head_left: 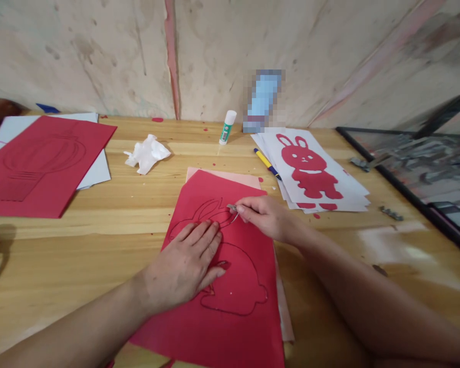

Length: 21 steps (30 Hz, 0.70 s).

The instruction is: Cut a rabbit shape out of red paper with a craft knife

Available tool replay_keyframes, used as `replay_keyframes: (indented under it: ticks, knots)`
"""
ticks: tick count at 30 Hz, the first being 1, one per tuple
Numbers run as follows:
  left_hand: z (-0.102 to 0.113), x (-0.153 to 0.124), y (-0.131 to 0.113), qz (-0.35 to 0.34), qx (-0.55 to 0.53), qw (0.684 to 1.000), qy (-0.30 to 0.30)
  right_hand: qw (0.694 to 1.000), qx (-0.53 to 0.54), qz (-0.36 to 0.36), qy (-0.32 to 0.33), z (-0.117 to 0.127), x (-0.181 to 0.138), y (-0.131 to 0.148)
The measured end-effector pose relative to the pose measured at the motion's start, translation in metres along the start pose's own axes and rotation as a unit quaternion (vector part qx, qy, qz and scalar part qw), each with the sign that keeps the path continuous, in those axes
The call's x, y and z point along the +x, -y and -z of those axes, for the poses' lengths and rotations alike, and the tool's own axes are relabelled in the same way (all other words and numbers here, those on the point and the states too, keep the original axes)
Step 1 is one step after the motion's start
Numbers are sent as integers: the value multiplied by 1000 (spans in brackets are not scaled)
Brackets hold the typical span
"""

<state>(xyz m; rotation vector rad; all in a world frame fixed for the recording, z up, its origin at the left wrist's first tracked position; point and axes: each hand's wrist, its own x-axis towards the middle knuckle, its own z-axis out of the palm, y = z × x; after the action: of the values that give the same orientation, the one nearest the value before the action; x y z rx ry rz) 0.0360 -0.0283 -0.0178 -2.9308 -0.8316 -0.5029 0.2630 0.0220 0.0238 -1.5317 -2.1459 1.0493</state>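
A sheet of red paper (249, 286) lies in front of me, with a rabbit outline (230, 312) drawn on it in dark line. Flat on the drawing rests my left hand (187, 260), its fingers stretched out and pressing the sheet down. My right hand (262, 214) pinches a small metal blade (232, 207) whose tip is at the upper right of the rabbit's ears. Beside the tip a thin pale line crosses the red sheet. Paler pink paper (285, 306) shows from underneath along the right and top edges.
A glue stick (227, 127), crumpled tissue (147, 153) and a yellow-and-blue pen (267, 163) are behind the sheet. On the right, white sheets bear a red rabbit cutout (304, 161), near a black-framed pane (425, 174). Red paper with a lantern drawing (49, 163) lies left.
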Motion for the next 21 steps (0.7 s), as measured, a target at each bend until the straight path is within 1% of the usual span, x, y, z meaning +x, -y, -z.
replay_keyframes:
  ticks: [3,8,15,18,21]
  knots:
    - [0,0,0,-2,0,1000,-2,1000,-13,1,-14,-1,-2,2]
    - [1,-2,0,-7,0,1000,-7,999,-22,48,8,-2,-7,1]
    - [1,-1,-1,9,2,1000,-7,989,-109,74,-65,-6,-9,-4]
    - [0,0,0,9,9,1000,-15,972,-187,118,-83,-3,-9,1]
    - [0,1,-1,6,23,999,-29,940,-282,170,-89,1,-4,9]
